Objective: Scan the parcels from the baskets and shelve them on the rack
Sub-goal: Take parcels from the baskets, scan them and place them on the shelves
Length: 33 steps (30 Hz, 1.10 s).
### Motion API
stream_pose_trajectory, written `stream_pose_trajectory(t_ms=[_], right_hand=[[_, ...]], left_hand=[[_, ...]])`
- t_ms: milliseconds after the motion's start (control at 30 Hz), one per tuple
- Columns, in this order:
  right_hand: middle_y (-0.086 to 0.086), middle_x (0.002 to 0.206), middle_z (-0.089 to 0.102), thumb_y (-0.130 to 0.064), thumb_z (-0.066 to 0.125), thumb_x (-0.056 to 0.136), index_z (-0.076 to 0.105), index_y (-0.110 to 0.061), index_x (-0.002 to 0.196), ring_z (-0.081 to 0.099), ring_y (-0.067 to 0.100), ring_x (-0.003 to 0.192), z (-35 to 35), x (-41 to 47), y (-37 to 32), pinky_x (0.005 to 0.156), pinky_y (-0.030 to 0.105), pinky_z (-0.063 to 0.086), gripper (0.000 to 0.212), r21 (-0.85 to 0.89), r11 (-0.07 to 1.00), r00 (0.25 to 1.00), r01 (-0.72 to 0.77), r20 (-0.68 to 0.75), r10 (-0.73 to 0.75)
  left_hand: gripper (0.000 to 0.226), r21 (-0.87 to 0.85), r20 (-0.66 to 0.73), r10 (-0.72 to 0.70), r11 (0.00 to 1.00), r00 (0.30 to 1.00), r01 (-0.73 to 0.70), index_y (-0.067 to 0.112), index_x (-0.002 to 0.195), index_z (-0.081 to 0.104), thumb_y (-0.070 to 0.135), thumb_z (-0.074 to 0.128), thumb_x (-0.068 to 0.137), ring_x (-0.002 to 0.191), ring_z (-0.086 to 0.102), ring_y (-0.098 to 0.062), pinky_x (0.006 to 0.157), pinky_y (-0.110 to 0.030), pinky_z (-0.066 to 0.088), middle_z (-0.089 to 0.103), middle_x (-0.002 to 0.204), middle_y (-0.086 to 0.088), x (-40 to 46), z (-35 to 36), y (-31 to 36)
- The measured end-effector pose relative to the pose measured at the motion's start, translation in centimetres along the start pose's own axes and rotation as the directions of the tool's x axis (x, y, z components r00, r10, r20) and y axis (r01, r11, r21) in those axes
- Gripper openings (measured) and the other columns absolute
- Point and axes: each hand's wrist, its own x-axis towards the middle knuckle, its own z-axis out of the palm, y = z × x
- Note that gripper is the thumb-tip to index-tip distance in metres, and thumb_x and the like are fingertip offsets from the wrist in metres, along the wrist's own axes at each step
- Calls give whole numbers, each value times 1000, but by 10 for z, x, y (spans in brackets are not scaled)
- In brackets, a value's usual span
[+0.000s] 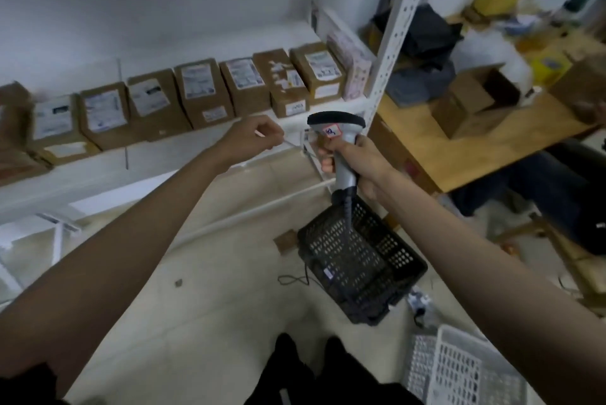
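Note:
Several brown cardboard parcels (pixel 203 93) with white labels stand in a row on the white rack shelf (pixel 157 158). My right hand (pixel 354 158) grips the handle of a grey and black barcode scanner (pixel 337 132), whose head is close to the shelf edge. My left hand (pixel 252 139) hangs in front of the shelf edge with its fingers curled; nothing is plainly visible in it. A black perforated basket (pixel 360 260) sits on the floor below the scanner and looks empty. A white basket (pixel 465 372) is at the bottom right.
The rack's white perforated upright (pixel 396 30) rises right of the parcels. A wooden table (pixel 485 139) at the right carries an open cardboard box (pixel 475 99) and clutter. A cable (pixel 295 280) lies on the pale tiled floor. My dark trousers (pixel 311 372) show at the bottom.

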Motion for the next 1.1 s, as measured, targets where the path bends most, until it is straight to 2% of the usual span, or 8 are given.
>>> stream_pose_trajectory(t_ms=[167, 300, 400, 600, 733, 933, 1033, 1100], right_hand=[[7, 71, 61, -1, 64, 94, 62, -8, 96, 59, 12, 47, -47, 35, 25, 51, 25, 56, 8, -45, 998, 989, -44, -140, 37], [7, 72, 59, -1, 64, 93, 61, -8, 97, 54, 15, 52, -88, 69, 47, 51, 29, 50, 8, -63, 993, 978, -97, -191, 83], [7, 75, 61, -10, 69, 94, 62, -12, 95, 55, 16, 57, -124, 94, 58, 54, 31, 50, 7, -52, 991, 970, -121, -218, 107], [-1, 82, 66, -10, 69, 91, 63, -16, 109, 62, 7, 63, -206, 146, 79, 50, 18, 51, 20, -164, 970, 942, -179, -312, 121], [8, 106, 70, -14, 73, 88, 65, -8, 121, 66, 22, 94, -256, 182, 86, 76, 30, 54, 35, -239, 953, 914, -185, -398, 78], [4, 100, 63, -8, 69, 89, 61, -6, 131, 57, 15, 83, -309, 236, 91, 48, 8, 39, 43, -413, 895, 889, -170, -455, -41], [8, 111, 70, -12, 69, 91, 60, -10, 135, 65, 18, 94, -329, 260, 93, 72, 26, 56, 45, -473, 863, 889, -178, -453, -65], [9, 119, 69, -10, 66, 91, 58, -11, 139, 66, 23, 103, -341, 271, 94, 75, 33, 55, 49, -502, 843, 884, -192, -461, -73]], left_hand=[[16, 18, 83, -43, 999, 996, 42, 14, 109, 70, 22, 67, 96, 84, 61, -8, 73, -20, 45, 67, 106, -3, 32, 55, 0], [15, 29, 134, -102, 995, 986, 99, 16, 110, 69, 20, 66, 96, 98, 61, -15, 82, -25, 46, 67, 110, -3, 54, 107, -4], [14, 61, 190, -129, 991, 973, 120, 18, 108, 68, 21, 68, 94, 95, 64, -14, 75, -22, 47, 68, 106, 0, 77, 147, -3], [19, 42, 265, -194, 981, 944, 190, 23, 112, 67, 28, 69, 95, 90, 63, -6, 71, -19, 46, 67, 105, 8, 134, 217, 2], [13, 28, 328, -188, 982, 926, 189, 25, 108, 65, 24, 67, 95, 91, 61, -7, 70, -17, 44, 64, 102, 11, 168, 262, 10], [13, 19, 388, -236, 969, 891, 248, 26, 109, 64, 24, 65, 97, 103, 61, -14, 83, -25, 47, 62, 112, 5, 221, 313, 19], [14, -7, 405, -229, 967, 885, 253, 23, 111, 64, 24, 65, 97, 102, 63, -14, 73, -19, 45, 63, 112, 3, 241, 335, 19], [11, -21, 405, -222, 967, 887, 252, 24, 108, 64, 24, 65, 97, 100, 65, -14, 68, -16, 44, 64, 108, 5, 253, 346, 20]])
